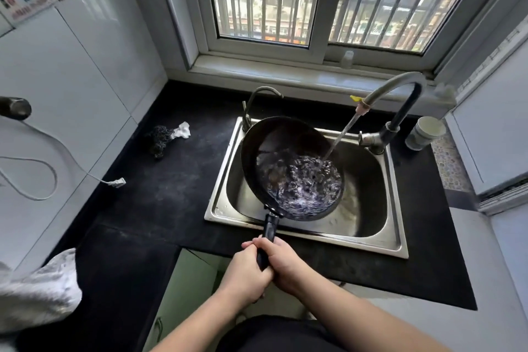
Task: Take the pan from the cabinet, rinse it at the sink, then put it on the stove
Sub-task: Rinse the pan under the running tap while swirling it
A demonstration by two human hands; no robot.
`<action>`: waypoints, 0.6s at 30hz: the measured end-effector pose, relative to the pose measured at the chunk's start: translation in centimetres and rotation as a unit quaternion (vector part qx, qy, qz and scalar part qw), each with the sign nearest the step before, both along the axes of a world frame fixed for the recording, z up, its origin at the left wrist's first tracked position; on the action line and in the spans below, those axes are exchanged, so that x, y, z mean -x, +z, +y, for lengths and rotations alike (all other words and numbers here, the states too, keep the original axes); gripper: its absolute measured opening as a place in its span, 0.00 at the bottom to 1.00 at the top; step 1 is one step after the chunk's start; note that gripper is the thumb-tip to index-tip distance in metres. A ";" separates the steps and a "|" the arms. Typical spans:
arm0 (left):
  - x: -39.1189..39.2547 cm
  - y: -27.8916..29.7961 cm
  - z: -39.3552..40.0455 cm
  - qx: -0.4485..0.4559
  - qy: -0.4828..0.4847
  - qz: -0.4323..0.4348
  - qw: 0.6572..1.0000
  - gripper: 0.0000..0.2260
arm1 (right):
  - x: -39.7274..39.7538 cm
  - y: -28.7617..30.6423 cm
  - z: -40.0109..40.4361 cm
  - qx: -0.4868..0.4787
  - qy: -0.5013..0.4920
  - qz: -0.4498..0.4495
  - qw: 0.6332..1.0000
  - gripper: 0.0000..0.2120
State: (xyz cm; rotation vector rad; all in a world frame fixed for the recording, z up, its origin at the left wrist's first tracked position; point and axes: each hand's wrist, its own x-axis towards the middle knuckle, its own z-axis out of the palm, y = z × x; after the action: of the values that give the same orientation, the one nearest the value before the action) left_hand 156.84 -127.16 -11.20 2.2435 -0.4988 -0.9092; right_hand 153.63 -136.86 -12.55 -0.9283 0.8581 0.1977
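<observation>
While both hands clamp the long black handle [268, 240], the left hand [246, 274] sits low and the right hand [281, 263] wraps from the other side, fingers [257, 243] clenched tight around it. Beyond them the frying pan [291, 168] hangs over the steel sink [380, 243], tipped with its far rim higher, the bowl holding a churning pool of water. A thin stream [341, 134] from the tall faucet [400, 100] lands in it near the right side. The rinse looks well under way; the stove is not in view.

I'd judge the pan stiff and fairly heavy, heavier now with water sloshing in it, and that load sits far from the grip, so two hands on the handle make sense. Wet metal and a wet handle could slip; pouring the water out before carrying would ease the lift.

Farther left on the dark surface [177, 188] lies a steel scourer [161, 137] beside a white scrap, well apart from the sink. A barred window [314, 0] stands behind.
</observation>
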 end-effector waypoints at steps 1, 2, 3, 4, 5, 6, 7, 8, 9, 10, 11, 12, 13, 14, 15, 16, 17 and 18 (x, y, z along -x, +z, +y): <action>-0.1 -0.5 0.2 0.001 -0.004 -0.014 1.000 0.13 | 0.0 -0.1 0.1 0.003 0.000 -0.002 1.000 0.16; -0.2 -1.1 0.5 -0.002 -0.010 -0.030 0.999 0.15 | -0.1 -0.3 0.2 0.012 0.001 -0.001 1.000 0.15; -0.3 -1.6 0.6 -0.004 -0.016 -0.042 0.999 0.18 | -0.1 -0.5 0.4 0.022 0.000 0.003 1.000 0.14; -0.4 -2.2 0.8 0.001 -0.018 -0.043 0.999 0.19 | -0.2 -0.7 0.5 0.033 -0.002 0.009 0.999 0.13; -0.5 -2.6 1.0 0.012 -0.018 -0.032 0.999 0.21 | -0.3 -0.9 0.7 0.045 -0.006 0.016 0.999 0.12; -0.5 -2.9 1.0 0.028 -0.018 -0.018 0.999 0.23 | -0.3 -1.1 0.8 0.059 -0.008 0.022 0.998 0.11; -0.6 -3.3 1.1 0.045 -0.018 -0.004 0.999 0.25 | -0.4 -1.3 1.0 0.074 -0.013 0.027 0.997 0.10; -0.7 -3.6 1.1 0.064 -0.014 0.006 0.998 0.26 | -0.4 -1.5 1.1 0.089 -0.019 0.034 0.995 0.09; -0.8 -3.7 1.1 0.083 -0.006 0.015 0.996 0.27 | -0.4 -1.7 1.2 0.105 -0.023 0.039 0.993 0.09; -0.8 -3.8 1.0 0.101 0.002 0.024 0.995 0.27 | -0.5 -1.8 1.3 0.123 -0.026 0.043 0.991 0.09; -0.9 -3.6 0.8 0.115 0.007 0.034 0.993 0.25 | -0.6 -1.9 1.3 0.136 -0.032 0.046 0.989 0.09; -1.0 -3.3 0.6 0.122 0.009 0.043 0.992 0.22 | -0.6 -2.0 1.2 0.148 -0.038 0.050 0.987 0.09; -1.1 -3.0 0.4 0.123 0.009 0.053 0.991 0.19 | -0.7 -2.0 1.1 0.158 -0.041 0.055 0.985 0.09; -1.1 -2.6 0.2 0.123 0.006 0.067 0.990 0.15 | -0.7 -2.0 1.0 0.165 -0.044 0.060 0.983 0.10; -1.2 -2.0 0.0 0.121 0.004 0.088 0.989 0.13 | -0.7 -1.9 0.8 0.163 -0.048 0.066 0.983 0.10; -1.2 -1.6 -0.1 0.117 0.004 0.116 0.986 0.10 | -0.7 -1.8 0.6 0.156 -0.051 0.066 0.984 0.11; -1.3 -1.2 -0.2 0.111 0.005 0.140 0.984 0.07 | -0.8 -1.7 0.4 0.145 -0.053 0.066 0.986 0.11; -1.5 -0.7 -0.4 0.106 0.005 0.157 0.982 0.04 | -0.8 -1.5 0.2 0.131 -0.059 0.063 0.988 0.11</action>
State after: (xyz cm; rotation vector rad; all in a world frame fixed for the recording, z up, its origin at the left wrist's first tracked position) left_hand 158.30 -127.59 -11.90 1.8677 -0.4169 -1.1243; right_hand 154.48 -136.62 -14.01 -1.1143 1.0706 0.0426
